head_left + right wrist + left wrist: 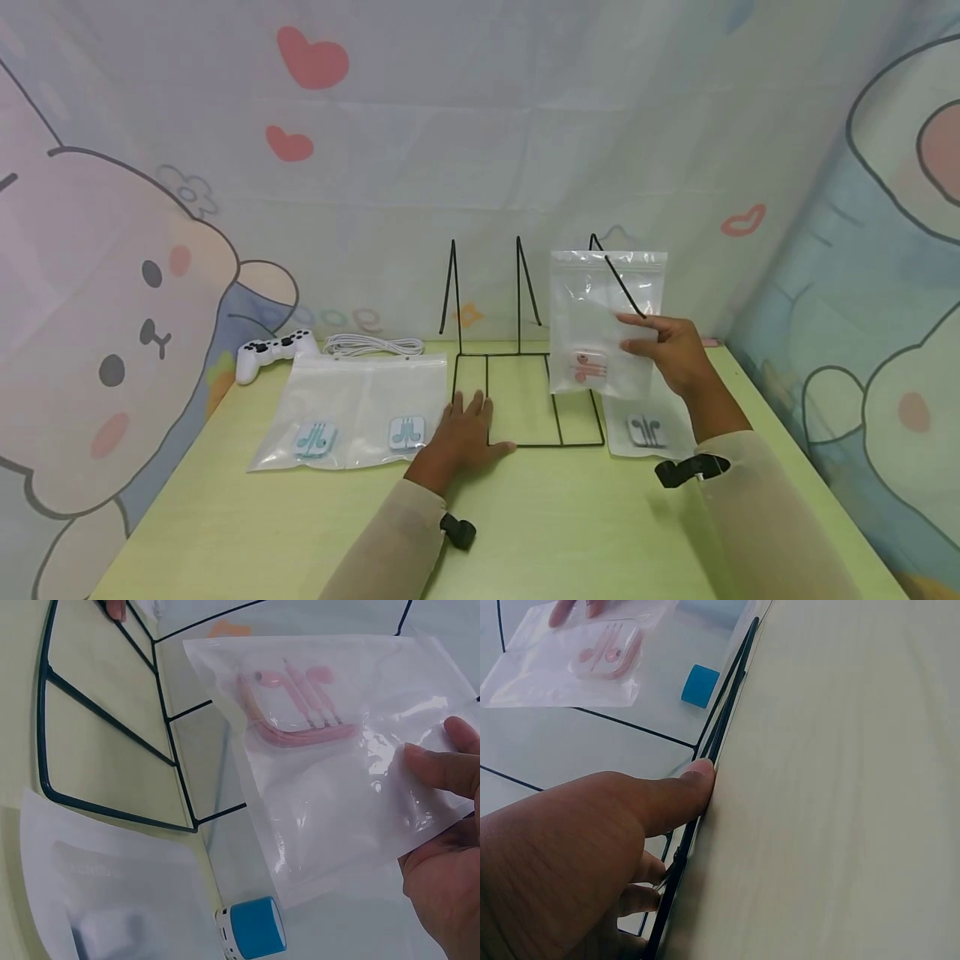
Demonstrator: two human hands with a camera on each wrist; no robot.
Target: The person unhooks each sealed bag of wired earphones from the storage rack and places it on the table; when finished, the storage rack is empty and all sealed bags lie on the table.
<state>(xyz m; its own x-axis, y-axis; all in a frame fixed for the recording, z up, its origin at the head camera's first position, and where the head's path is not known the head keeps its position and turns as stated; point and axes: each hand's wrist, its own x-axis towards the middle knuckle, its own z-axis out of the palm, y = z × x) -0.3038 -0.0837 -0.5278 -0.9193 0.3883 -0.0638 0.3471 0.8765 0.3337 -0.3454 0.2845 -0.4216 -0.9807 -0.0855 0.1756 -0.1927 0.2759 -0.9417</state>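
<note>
A clear zip bag [585, 304] with pink earphones [304, 701] is pinched at its right side by my right hand [675, 354]. The bag stands upright at the right end of a black wire rack [517, 354], behind that end's slanting rod [622, 286]. My right fingertips are close to the rod's lower tip. My left hand [465, 437] rests on the left front of the rack's base, fingers spread. In the left wrist view its thumb [697, 780] presses the front bar.
Left of the rack lie bags [360, 400] with teal earphones, a white game controller [273, 352] and a coiled white cable [375, 345]. At right, another bag [648, 429] holds dark earphones. A blue cylinder [256, 928] stands behind it.
</note>
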